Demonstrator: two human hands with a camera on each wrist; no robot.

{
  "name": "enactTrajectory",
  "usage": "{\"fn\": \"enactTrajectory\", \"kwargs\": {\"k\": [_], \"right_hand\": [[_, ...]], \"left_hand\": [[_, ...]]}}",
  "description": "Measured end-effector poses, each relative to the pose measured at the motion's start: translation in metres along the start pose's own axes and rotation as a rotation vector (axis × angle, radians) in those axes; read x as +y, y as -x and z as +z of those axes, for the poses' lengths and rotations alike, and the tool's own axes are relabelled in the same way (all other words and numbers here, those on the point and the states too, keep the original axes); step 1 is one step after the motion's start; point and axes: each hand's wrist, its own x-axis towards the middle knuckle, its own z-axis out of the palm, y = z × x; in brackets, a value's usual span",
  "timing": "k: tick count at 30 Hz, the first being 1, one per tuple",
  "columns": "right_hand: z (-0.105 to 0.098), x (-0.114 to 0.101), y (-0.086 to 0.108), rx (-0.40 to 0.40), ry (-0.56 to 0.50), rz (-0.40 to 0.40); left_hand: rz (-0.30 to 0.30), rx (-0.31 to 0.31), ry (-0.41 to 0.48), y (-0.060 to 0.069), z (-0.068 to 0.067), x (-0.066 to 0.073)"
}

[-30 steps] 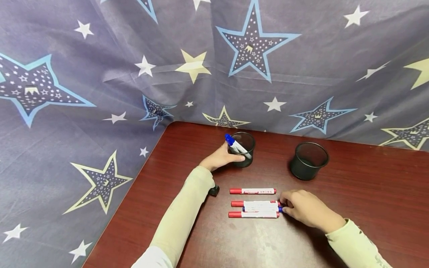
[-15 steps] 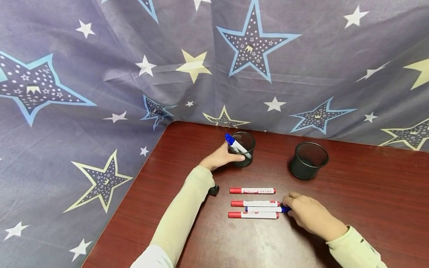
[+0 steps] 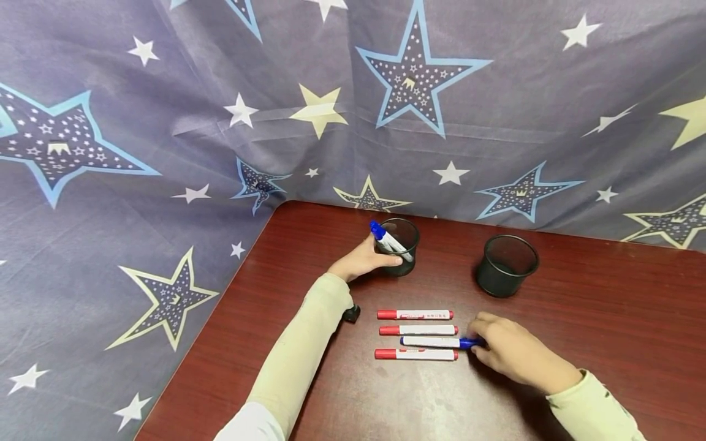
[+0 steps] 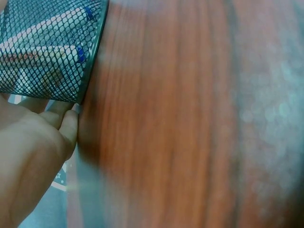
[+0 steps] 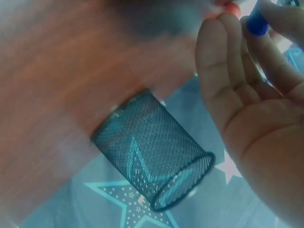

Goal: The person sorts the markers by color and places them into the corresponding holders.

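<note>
Gripping round mesh cup point(image 3: 405, 268) with left hand point(image 3: 362, 260), pinching marker point(image 3: 439, 342) with right hand point(image 3: 515, 350), over glossy wood point(image 3: 601, 300), facing starry cloth point(image 3: 193, 141).

Two mesh cups point(image 3: 501, 278), one bench point(image 3: 353, 398), two hands: one left hand point(image 3: 364, 260), one right hand point(image 3: 515, 349). Three red markers point(image 3: 416, 315). Three blue markers point(image 3: 436, 342) can be made out, two of them inside one cup.

The bench point(image 3: 612, 306) is red-brown, the cups point(image 3: 496, 278) black mesh, the pens point(image 3: 432, 342) white, red and blue, the cloth point(image 3: 397, 159) grey-purple (starred white, yellow, blue).
</note>
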Motion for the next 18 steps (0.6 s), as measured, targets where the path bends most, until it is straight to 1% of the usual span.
{"fn": "enactTrajectory", "kwargs": {"k": [7,9,14,18], "right_hand": [[-0.016,-0.005,-0.004,0.029,-0.034,-0.005],[-0.019,-0.007,-0.006,0.055,-0.055,-0.014],[-0.028,-0.013,-0.012,0.153,-0.146,-0.073],[-0.038,-0.017,-0.015,0.201,-0.218,-0.072]], "left_hand": [[-0.031,0.018,-0.034,-0.001,0.0,-0.001],[-0.034,0.02,-0.037,-0.001,-0.001,-0.002],[-0.028,0.012,-0.021,-0.002,-0.001,-0.003],[-0.007,0.003,-0.008,-0.002,-0.001,-0.003]]}}
